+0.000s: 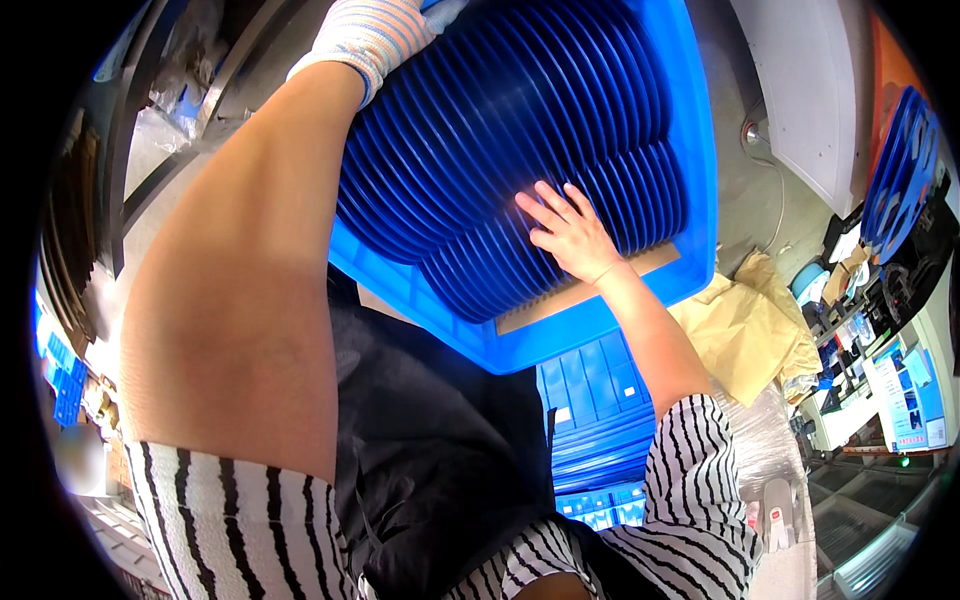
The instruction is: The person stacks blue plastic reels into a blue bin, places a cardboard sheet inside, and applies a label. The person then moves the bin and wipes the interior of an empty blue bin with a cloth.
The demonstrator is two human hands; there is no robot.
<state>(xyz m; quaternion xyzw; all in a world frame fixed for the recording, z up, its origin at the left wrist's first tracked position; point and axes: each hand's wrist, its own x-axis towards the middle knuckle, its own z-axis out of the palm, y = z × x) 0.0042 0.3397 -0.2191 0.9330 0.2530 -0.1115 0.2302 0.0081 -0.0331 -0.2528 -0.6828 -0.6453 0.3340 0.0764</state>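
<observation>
A bright blue plastic crate [698, 150] tilts in front of me, with many thin dark-blue round plates [500, 110] packed on edge inside in two overlapping rows. A strip of brown cardboard [520, 318] lines its near inner side. My right hand [575, 235] is bare, its fingers spread over the rims of the nearer row; nothing is held in it. At the upper left, my left hand [372, 40] wears a striped knit glove and reaches to the far left part of the crate. The picture's top edge cuts off most of its fingers, so its grip is hidden.
Below the crate are more blue crates [590, 390]. Crumpled tan paper [750, 325] lies to the right, beside a silvery wrapped surface [770, 440]. A metal frame [160, 185] stands left, a pale panel [805, 90] upper right. Blue discs [900, 175] lean at far right.
</observation>
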